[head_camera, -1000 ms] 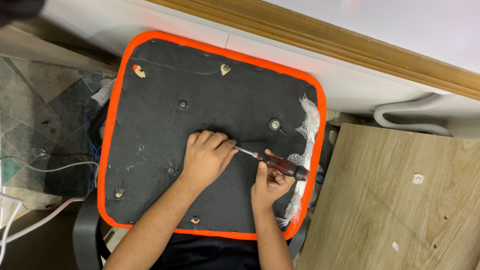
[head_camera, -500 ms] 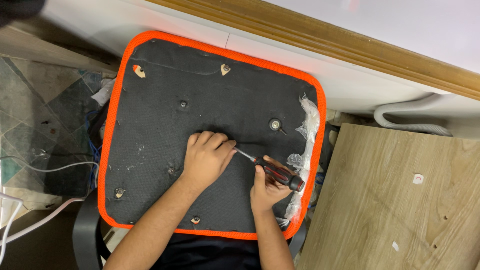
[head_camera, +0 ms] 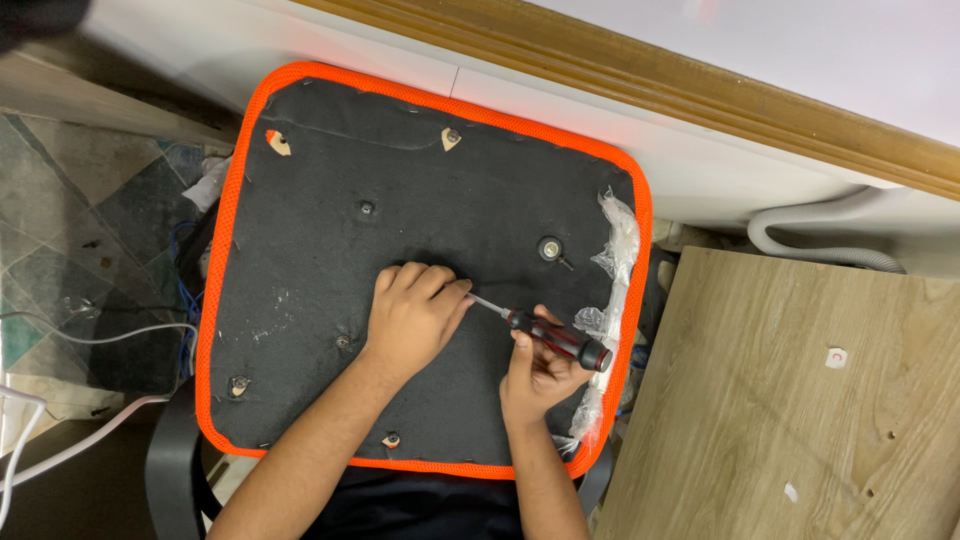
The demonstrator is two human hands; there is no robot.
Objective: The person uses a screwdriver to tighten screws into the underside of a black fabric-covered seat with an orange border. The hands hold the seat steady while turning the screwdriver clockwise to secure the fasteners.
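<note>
The screwdriver (head_camera: pixel 555 337), red and black in the handle, lies with its long axis running from about 4 o'clock at the butt to about 10 o'clock at the tip, across the black felt underside of an upturned seat cushion (head_camera: pixel 330 260) edged in orange mesh. The right hand (head_camera: pixel 538 375) is clamped round the handle from below, thumb on top, so the tool sits at roughly 12 o'clock from that palm. The bare steel shaft (head_camera: pixel 485 303) points up and left into the left hand (head_camera: pixel 412 318), which rests knuckles-up on the felt, fingers curled together; the tip vanishes under its fingertips, so what it bears on cannot be seen. The 2 hands are close but not touching, joined only by the shaft, the left at about 10 o'clock from the right. The right hand alone holds the tool; the left merely meets its tip. On the cushion, a round metal fitting (head_camera: pixel 549 248) lies at about 12 o'clock from the handle, and a strip of crumpled clear plastic (head_camera: pixel 615 270) runs along the cushion's right edge just beyond the butt. A wooden board (head_camera: pixel 800 400) lies at 3 o'clock, well apart from both hands.
</note>
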